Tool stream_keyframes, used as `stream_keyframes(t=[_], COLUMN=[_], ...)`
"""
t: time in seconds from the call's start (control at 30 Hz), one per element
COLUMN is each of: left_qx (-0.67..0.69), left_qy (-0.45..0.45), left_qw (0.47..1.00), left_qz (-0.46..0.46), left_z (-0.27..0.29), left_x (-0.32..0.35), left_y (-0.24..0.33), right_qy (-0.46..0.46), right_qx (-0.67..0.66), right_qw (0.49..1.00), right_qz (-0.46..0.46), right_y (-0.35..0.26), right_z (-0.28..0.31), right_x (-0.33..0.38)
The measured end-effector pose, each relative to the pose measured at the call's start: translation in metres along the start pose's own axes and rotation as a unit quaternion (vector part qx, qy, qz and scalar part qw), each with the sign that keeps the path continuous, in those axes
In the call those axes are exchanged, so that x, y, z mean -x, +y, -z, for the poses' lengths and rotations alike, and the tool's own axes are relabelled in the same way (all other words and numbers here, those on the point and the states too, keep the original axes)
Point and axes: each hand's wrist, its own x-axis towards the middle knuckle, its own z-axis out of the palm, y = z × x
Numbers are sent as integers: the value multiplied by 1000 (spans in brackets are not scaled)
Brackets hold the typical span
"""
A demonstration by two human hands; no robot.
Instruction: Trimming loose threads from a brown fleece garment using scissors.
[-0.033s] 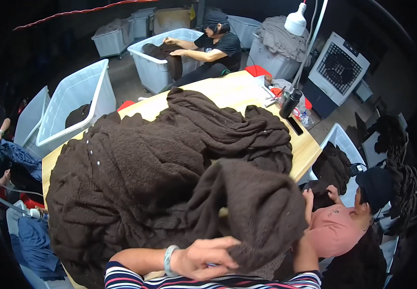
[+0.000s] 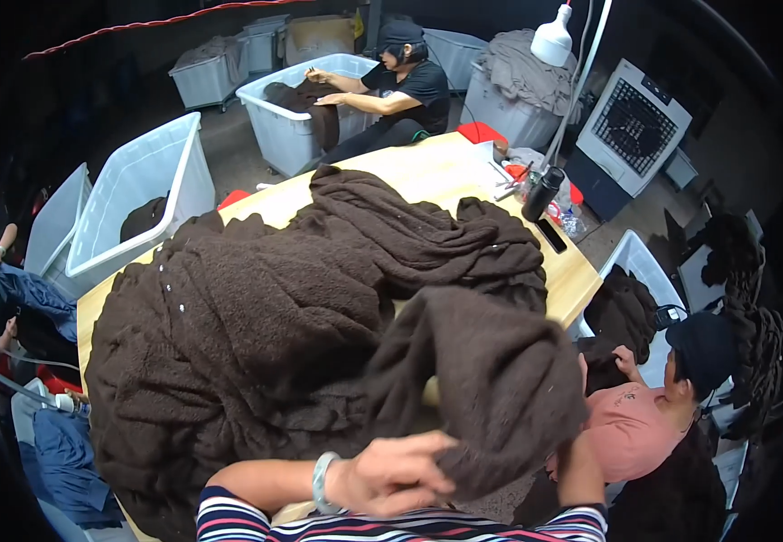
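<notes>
A large heap of dark brown fuzzy knit fabric (image 2: 256, 298) spreads over the light wooden table (image 2: 445, 158). In front of me a raised fold of brown fabric (image 2: 509, 379) arches up, blurred by motion. My left hand (image 2: 391, 474), with a pale bangle at the wrist, is beside the fold's lower left edge. Its fingers are half bent with gaps between them, the tips at the fabric's edge. My right forearm reaches up behind the fold, and the fabric covers my right hand, so its fingers are hidden.
A black bottle (image 2: 545, 191) and a phone (image 2: 551, 237) lie toward the table's far right. A person in pink (image 2: 631, 429) works close on my right, another in black (image 2: 414, 86) beyond the table. White bins (image 2: 143, 199) stand around; a bulb (image 2: 552, 38) hangs above.
The raised fold has shifted slightly right and up, and my left hand has moved a little right with it. The heap on the table lies much as before.
</notes>
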Motion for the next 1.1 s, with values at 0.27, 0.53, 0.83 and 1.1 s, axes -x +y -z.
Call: stream_keyframes(t=[0.27, 0.53, 0.83, 1.1], left_qx=[-35, -530, -698, -648], left_qy=[198, -93, -121, -110], left_qw=[972, 745, 628, 613], left_qz=[122, 394, 323, 439], left_z=[19, 101, 147, 215], left_x=[-157, -68, -122, -111], left_y=[-134, -268, -389, -482], right_qy=[240, -87, -113, -134], right_qx=[330, 43, -63, -96], right_qw=[903, 971, 953, 921], right_qz=[135, -217, -273, -352], right_y=[57, 40, 27, 14], right_z=[36, -106, -163, -167], right_x=[-66, 6, 133, 197])
